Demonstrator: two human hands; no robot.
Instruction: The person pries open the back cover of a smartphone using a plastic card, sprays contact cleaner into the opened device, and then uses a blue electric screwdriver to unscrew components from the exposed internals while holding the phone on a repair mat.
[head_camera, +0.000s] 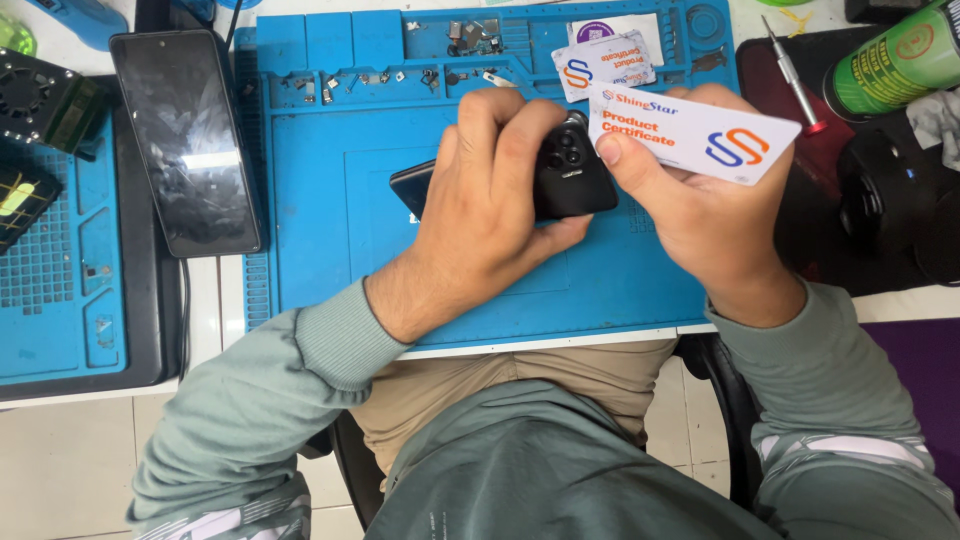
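Hands (490, 190) on one phone (560, 170), one card (700, 135)

One camera is sitting on the person's head and looking almost straight down. It is staying close, so the blue work mat (330, 200) is filling the upper middle of the frame, and the person's lap and sleeves are filling the bottom.

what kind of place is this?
Most likely a phone repair bench: a blue repair mat with small screws and parts in its trays, a screwdriver, and a dark phone held in the left hand.
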